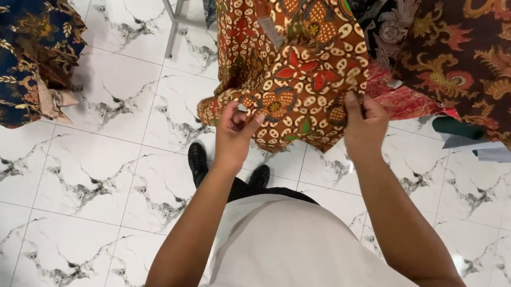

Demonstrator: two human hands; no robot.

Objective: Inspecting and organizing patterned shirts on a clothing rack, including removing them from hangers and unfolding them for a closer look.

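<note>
An orange-brown patterned batik garment [287,53] hangs in front of me, its lower hem bunched. My left hand [234,133] pinches the hem at its left side, with the fingers curled on the cloth. My right hand [363,124] grips the hem at its right side, thumb on top of the fabric. Both forearms reach up from my white top. The garment's upper part runs out of view at the top.
More batik garments hang at the right, dark brown with orange swirls [490,46]. A navy and gold batik garment [7,58] hangs at the upper left. A metal rack leg [172,20] stands behind. White marbled floor tiles [85,191] lie below, with my black shoes [198,161].
</note>
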